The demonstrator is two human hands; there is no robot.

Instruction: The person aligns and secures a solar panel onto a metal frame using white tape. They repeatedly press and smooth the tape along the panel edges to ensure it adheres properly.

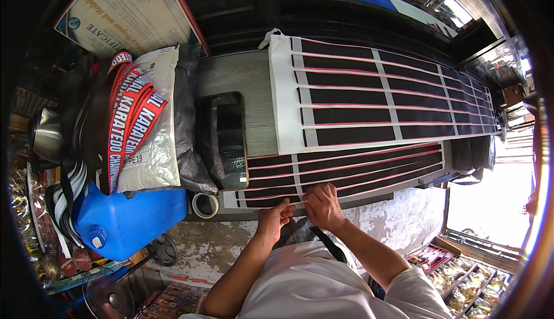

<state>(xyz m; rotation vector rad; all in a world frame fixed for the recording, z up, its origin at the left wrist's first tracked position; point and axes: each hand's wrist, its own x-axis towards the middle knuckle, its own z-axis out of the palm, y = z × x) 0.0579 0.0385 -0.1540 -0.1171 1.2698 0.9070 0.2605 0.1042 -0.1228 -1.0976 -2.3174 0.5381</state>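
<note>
So the thing being worked on is the lower sheet of black strips [346, 172], a white backing sheet with long black bands edged in red. It lies across the near edge of the grey table [236, 77], running from about 6 o'clock out toward 3 o'clock. Both hands sit right at its near edge, close together and almost touching. The left hand [276, 218] has its fingers pinched shut on the white edge of that sheet. The right hand [323, 206] is just beside it at its 3 o'clock, fingers curled down and pressing on the same edge. Can't tell if it's actually pinching anything or just holding it flat.

Above that, toward 12 to 2 o'clock, there's a second striped sheet [392, 94], same look, spread flat and overlapping the far side of the first one.

At 9 o'clock from the sheets is a dark phone [225, 137] lying on the table, screen up. Just below it, near the table's front edge, is a roll of tape [205, 205].

Further out at 9 o'clock: a white plastic bag [151, 146] with red printed lanyards [130, 117] draped over it, and a blue plastic jug [130, 218] below at 8 o'clock. A framed certificate [130, 10] leans at 11 o'clock.
</note>
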